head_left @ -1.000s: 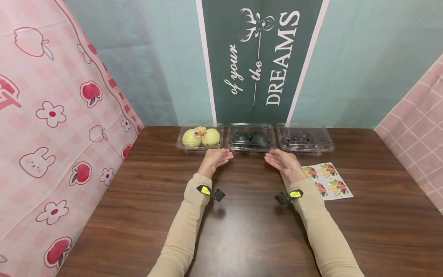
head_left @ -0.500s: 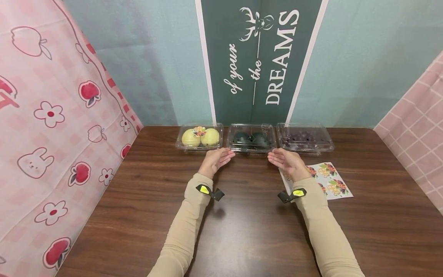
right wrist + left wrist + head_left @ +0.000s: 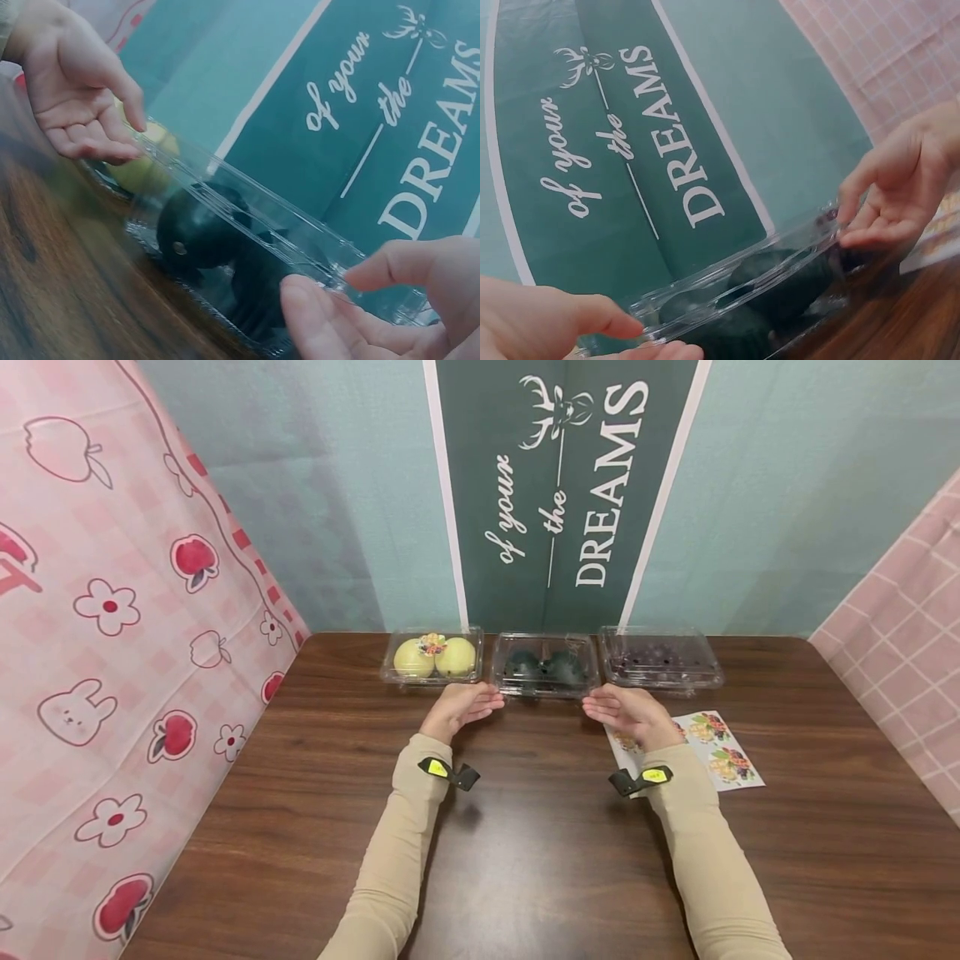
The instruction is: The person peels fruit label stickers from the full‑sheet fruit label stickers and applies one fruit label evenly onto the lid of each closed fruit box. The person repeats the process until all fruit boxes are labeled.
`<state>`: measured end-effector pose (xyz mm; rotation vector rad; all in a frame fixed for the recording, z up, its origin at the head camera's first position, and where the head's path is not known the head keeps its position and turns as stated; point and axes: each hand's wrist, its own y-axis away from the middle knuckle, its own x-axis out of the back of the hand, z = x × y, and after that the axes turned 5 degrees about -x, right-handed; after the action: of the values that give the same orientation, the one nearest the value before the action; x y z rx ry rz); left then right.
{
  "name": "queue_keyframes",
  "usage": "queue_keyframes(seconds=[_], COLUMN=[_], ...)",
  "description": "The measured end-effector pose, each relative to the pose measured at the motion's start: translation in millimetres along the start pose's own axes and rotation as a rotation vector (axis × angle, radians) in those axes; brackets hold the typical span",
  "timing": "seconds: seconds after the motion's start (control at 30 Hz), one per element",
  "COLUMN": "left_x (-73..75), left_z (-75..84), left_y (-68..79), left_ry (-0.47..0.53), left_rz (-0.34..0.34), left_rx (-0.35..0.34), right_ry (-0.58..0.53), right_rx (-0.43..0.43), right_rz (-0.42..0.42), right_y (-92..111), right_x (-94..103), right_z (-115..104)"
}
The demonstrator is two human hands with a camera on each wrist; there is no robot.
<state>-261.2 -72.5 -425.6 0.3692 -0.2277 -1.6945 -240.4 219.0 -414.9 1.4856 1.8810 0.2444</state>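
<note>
A clear plastic clamshell box (image 3: 547, 692) with two dark green round fruits (image 3: 199, 221) inside stands in the middle of the row at the table's back. My left hand (image 3: 461, 708) pinches its left front corner, thumb above the rim and fingers below, as the left wrist view shows. At the opposite corner my right hand (image 3: 633, 714) grips the rim between thumb and fingertips. In the right wrist view, the box's lid lies flat over the fruits. The undersides of both hands are hidden in the head view.
To the left stands a clear box (image 3: 390, 675) with two pale yellow fruits (image 3: 456, 657) and a sticker on its lid. A box (image 3: 712, 677) of dark purple fruit stands right. A sheet of fruit stickers (image 3: 723, 727) lies partly under my right forearm. Cloth (image 3: 330, 527) hangs behind.
The middle box has come slightly toward me, out of line with its neighbours. Both hands have closed on its front corners and drawn back a little; the right hand has also shifted right.
</note>
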Motion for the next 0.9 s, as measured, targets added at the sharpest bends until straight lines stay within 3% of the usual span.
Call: queue_keyframes(seconds=[0.33,0.67,0.9], left_x=[9.4,8.7,11.4], left_z=[2.1,6.9,8.0], left_y=[5.1,8.4,8.1], left_ry=[-0.214,-0.197,-0.236], left_rz=[-0.081,-0.055,-0.085], left_rx=[-0.027,-0.061,-0.042], right_ry=[0.264,0.22,0.27], right_rx=[0.033,0.055,0.055], right_rz=[-0.087,-0.047,-0.031], right_y=[-0.1,4.9,6.8], right_x=[12.9,12.3,11.7], right_z=[0.6,-3.4,-3.7])
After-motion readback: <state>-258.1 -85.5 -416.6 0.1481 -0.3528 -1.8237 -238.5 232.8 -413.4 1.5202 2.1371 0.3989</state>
